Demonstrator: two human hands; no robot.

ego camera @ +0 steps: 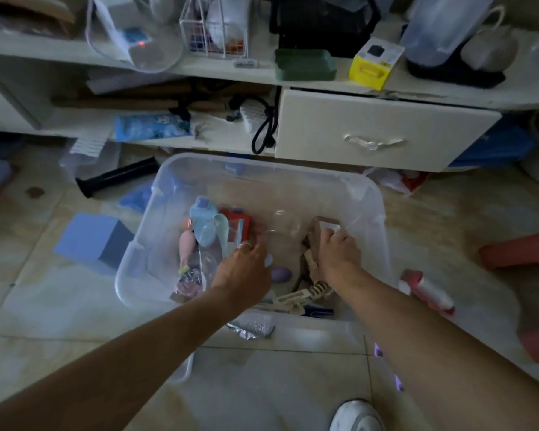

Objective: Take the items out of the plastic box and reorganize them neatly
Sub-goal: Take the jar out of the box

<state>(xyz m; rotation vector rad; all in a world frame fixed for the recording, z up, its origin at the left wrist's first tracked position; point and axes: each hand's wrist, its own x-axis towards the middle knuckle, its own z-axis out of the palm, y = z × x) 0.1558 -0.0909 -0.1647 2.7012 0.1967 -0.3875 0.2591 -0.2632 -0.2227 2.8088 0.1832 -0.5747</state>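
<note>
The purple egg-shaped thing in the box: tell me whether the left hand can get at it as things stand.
Probably yes. The purple egg-shaped thing lies on the plastic box floor just right of the left hand, uncovered from above; nothing lies on it. The right hand is off to the right, on a brown box.

Both hands reach into a clear plastic box (367, 194) on the tiled floor: left hand (241, 265) among clutter, right hand (336, 248) gripping a brown cardboard box (319, 227).
</note>
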